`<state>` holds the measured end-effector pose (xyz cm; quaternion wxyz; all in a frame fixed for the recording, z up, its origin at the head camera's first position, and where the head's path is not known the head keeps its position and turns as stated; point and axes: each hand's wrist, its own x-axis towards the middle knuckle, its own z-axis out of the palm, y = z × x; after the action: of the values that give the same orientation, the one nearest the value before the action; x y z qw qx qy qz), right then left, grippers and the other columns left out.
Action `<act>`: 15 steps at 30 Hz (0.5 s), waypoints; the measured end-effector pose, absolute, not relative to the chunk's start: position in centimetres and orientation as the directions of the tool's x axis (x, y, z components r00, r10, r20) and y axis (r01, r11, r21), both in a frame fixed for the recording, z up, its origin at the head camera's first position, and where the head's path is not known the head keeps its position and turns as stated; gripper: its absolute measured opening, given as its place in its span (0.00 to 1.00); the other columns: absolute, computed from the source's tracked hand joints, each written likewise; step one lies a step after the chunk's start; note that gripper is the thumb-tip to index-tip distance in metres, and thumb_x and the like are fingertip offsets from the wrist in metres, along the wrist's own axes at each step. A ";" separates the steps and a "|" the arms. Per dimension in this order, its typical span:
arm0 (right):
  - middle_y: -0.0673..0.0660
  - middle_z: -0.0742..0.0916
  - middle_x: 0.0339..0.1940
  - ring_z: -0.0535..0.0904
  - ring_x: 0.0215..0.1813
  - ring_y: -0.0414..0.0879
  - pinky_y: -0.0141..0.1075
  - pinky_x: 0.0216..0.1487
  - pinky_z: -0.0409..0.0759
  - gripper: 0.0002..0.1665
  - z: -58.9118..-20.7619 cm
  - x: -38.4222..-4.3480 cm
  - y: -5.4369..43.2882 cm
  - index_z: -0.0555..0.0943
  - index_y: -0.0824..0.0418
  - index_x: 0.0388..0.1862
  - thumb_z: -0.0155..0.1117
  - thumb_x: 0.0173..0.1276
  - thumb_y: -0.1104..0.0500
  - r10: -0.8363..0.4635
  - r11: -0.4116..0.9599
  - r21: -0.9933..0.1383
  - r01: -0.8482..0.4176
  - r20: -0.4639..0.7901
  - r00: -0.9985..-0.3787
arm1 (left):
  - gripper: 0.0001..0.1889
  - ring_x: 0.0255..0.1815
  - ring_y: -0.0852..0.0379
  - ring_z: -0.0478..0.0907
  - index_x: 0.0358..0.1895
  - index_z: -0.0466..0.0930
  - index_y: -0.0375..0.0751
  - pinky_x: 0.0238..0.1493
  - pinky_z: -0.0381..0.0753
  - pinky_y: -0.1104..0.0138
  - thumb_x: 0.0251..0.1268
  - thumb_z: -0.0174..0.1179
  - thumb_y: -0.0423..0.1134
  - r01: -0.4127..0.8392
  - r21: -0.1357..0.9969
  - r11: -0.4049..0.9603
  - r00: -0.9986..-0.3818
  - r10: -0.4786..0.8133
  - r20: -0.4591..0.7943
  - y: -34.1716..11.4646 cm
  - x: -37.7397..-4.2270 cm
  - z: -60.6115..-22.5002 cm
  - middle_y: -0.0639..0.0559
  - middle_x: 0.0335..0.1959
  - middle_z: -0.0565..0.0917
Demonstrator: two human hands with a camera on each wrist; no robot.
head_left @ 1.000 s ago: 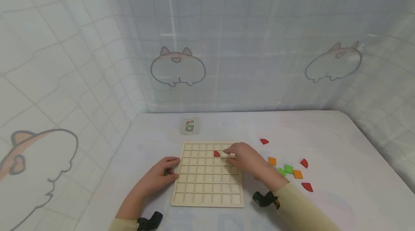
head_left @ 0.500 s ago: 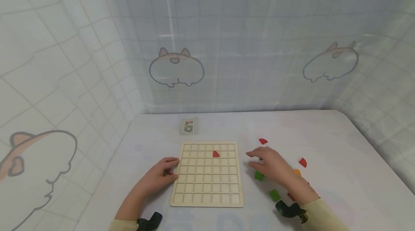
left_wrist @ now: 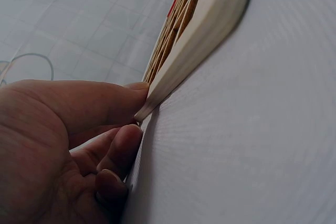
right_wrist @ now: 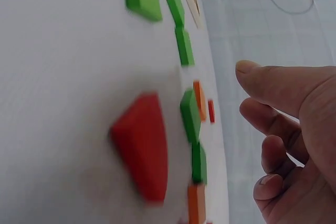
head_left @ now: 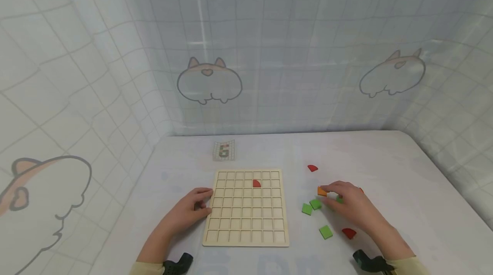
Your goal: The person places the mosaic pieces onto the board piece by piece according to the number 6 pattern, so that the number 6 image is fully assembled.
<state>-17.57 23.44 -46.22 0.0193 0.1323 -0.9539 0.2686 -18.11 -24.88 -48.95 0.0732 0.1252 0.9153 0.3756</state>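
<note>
A pale wooden grid board (head_left: 236, 225) lies on the table, with a red quarter-circle tile (head_left: 256, 183) in one upper cell. My left hand (head_left: 191, 205) rests at the board's left edge; in the left wrist view its thumb (left_wrist: 100, 103) touches the rim. My right hand (head_left: 352, 202) hovers over loose tiles, its fingertips beside an orange square tile (head_left: 321, 191). In the right wrist view nothing is between the thumb and fingers of the right hand (right_wrist: 294, 124). Green square tiles (head_left: 325, 232) lie nearby, one partly hidden by the hand.
A small pattern card (head_left: 224, 150) lies behind the board. One red quarter-circle tile (head_left: 313, 168) sits farther back, another red tile (head_left: 349, 233) nearer the front. A printed curtain (head_left: 300, 73) closes off the table's back and sides.
From over the board, my right hand has moved right to the loose tiles. Some tiles there have shifted and spread out. The left hand stays at the board's edge.
</note>
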 end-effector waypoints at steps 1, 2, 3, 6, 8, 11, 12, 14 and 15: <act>0.48 0.85 0.50 0.78 0.53 0.50 0.47 0.49 0.79 0.22 -46.3 -17.4 23.8 0.86 0.52 0.55 0.75 0.62 0.52 -0.236 0.821 -0.511 -0.255 0.103 -0.966 | 0.30 0.40 0.58 0.72 0.66 0.74 0.33 0.42 0.72 0.67 0.61 0.69 0.38 0.175 0.705 0.687 -0.958 0.283 -0.039 -24.9 -18.1 -49.0 0.48 0.63 0.73; 0.48 0.85 0.50 0.79 0.52 0.50 0.47 0.49 0.79 0.22 -46.3 -17.3 24.2 0.85 0.52 0.55 0.74 0.62 0.51 -0.231 0.819 -0.518 -0.246 0.094 -0.968 | 0.30 0.40 0.58 0.72 0.66 0.74 0.33 0.42 0.72 0.67 0.62 0.69 0.38 0.173 0.706 0.686 -0.958 0.283 -0.039 -24.9 -18.1 -49.0 0.48 0.63 0.73; 0.49 0.85 0.50 0.79 0.51 0.50 0.47 0.48 0.79 0.22 -46.4 -17.2 24.6 0.85 0.52 0.55 0.75 0.62 0.51 -0.223 0.821 -0.520 -0.235 0.086 -0.971 | 0.30 0.40 0.58 0.72 0.66 0.74 0.33 0.42 0.72 0.67 0.62 0.69 0.38 0.173 0.707 0.686 -0.958 0.284 -0.040 -24.9 -18.1 -49.0 0.48 0.63 0.73; 0.51 0.85 0.51 0.79 0.49 0.49 0.47 0.47 0.80 0.23 -46.7 -16.9 25.6 0.85 0.54 0.55 0.75 0.61 0.51 -0.197 0.831 -0.519 -0.201 0.063 -0.978 | 0.30 0.40 0.58 0.72 0.67 0.73 0.33 0.42 0.72 0.67 0.62 0.69 0.39 0.169 0.710 0.684 -0.957 0.286 -0.047 -25.0 -18.1 -49.0 0.49 0.63 0.73; 0.52 0.85 0.51 0.79 0.48 0.50 0.48 0.47 0.80 0.23 -46.9 -16.8 26.2 0.85 0.54 0.55 0.76 0.60 0.52 -0.177 0.835 -0.520 -0.178 0.052 -0.983 | 0.31 0.40 0.58 0.72 0.67 0.73 0.33 0.41 0.72 0.67 0.62 0.69 0.40 0.168 0.715 0.679 -0.956 0.289 -0.050 -25.1 -18.1 -49.0 0.48 0.63 0.72; 0.52 0.85 0.51 0.79 0.50 0.53 0.51 0.49 0.79 0.24 -47.4 -16.5 26.9 0.85 0.54 0.55 0.76 0.60 0.52 -0.150 0.840 -0.522 -0.150 0.042 -0.988 | 0.31 0.40 0.58 0.72 0.67 0.73 0.33 0.41 0.72 0.66 0.62 0.69 0.40 0.171 0.717 0.676 -0.954 0.295 -0.050 -25.1 -18.1 -49.0 0.48 0.64 0.72; 0.53 0.85 0.51 0.79 0.52 0.55 0.52 0.50 0.78 0.24 -47.5 -16.4 27.1 0.85 0.55 0.55 0.76 0.60 0.52 -0.142 0.840 -0.524 -0.142 0.040 -0.989 | 0.31 0.41 0.58 0.72 0.67 0.73 0.33 0.41 0.72 0.66 0.62 0.69 0.40 0.175 0.715 0.676 -0.953 0.298 -0.049 -25.1 -18.1 -49.0 0.48 0.64 0.72; 0.55 0.85 0.52 0.78 0.56 0.59 0.56 0.53 0.76 0.25 -47.7 -16.2 27.5 0.85 0.56 0.56 0.76 0.60 0.52 -0.130 0.838 -0.530 -0.127 0.032 -0.991 | 0.31 0.41 0.58 0.72 0.68 0.72 0.34 0.42 0.72 0.66 0.63 0.69 0.40 0.184 0.714 0.676 -0.951 0.307 -0.046 -25.1 -18.2 -49.0 0.48 0.64 0.72; 0.55 0.85 0.52 0.78 0.56 0.60 0.56 0.53 0.76 0.25 -47.9 -16.1 27.7 0.85 0.56 0.56 0.76 0.60 0.52 -0.124 0.842 -0.526 -0.122 0.031 -0.992 | 0.31 0.41 0.59 0.72 0.68 0.72 0.34 0.42 0.72 0.67 0.63 0.68 0.40 0.193 0.711 0.676 -0.949 0.313 -0.040 -25.2 -18.3 -49.0 0.49 0.64 0.72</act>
<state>-16.12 27.72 -47.86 -0.0024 0.0641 -0.9596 0.2740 -18.30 -25.16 -49.01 0.0796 0.1385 0.9121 0.3777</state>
